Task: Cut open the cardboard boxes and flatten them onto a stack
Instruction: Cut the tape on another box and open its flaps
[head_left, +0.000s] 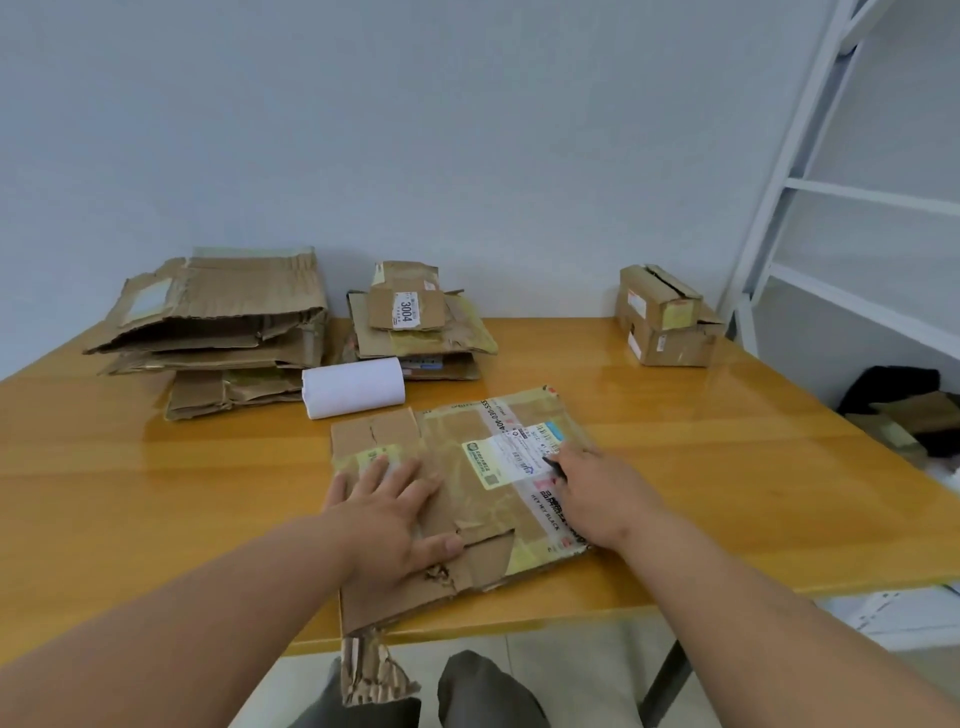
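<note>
A flattened cardboard box (478, 506) with tape and a white shipping label lies on the yellow table (727, 447) in front of me; its torn flap hangs over the near edge. My left hand (387, 512) presses flat on the box's left half, fingers spread. My right hand (597, 493) rests on the right half, fingers curled round a small black tool (551, 461) whose tip sits on the label. At the far left is a large stack of flattened boxes (223, 322), with a smaller stack (421, 327) beside it. Two boxes still in shape (665, 322) stand piled at the far right.
A white roll of paper (353, 387) lies between the stacks and the box under my hands. A white metal shelf frame (831, 197) rises right of the table. Dark items and cardboard (904, 405) lie on the floor beyond the table's right edge. A wall is behind.
</note>
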